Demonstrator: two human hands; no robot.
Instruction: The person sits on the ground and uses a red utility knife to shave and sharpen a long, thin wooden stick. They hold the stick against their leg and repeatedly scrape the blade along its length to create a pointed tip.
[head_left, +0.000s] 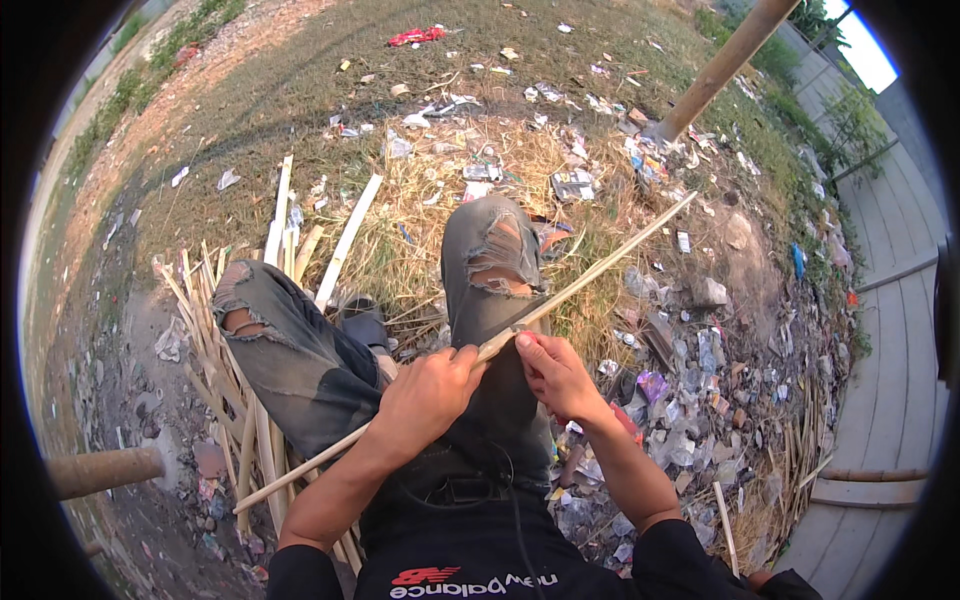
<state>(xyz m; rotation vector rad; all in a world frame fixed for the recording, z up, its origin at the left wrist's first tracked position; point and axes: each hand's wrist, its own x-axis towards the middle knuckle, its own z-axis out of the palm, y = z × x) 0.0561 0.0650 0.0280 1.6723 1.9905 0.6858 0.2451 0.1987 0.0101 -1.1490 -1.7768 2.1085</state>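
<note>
A long thin bamboo strip (600, 270) runs diagonally from lower left to upper right across my lap. My left hand (425, 390) is closed around the strip near its middle. My right hand (555, 375) grips a knife just to the right, thumb pressed at the strip where a small blade (520, 328) meets it. The knife's handle is hidden in the fist. Both hands rest over my right knee in torn grey jeans (490, 270).
A pile of split bamboo slats (215, 340) lies on the ground at my left. Dry grass and scattered litter (690, 400) cover the ground ahead and to the right. A wooden post (715, 70) slants at the upper right; a plank platform (880, 400) runs along the right.
</note>
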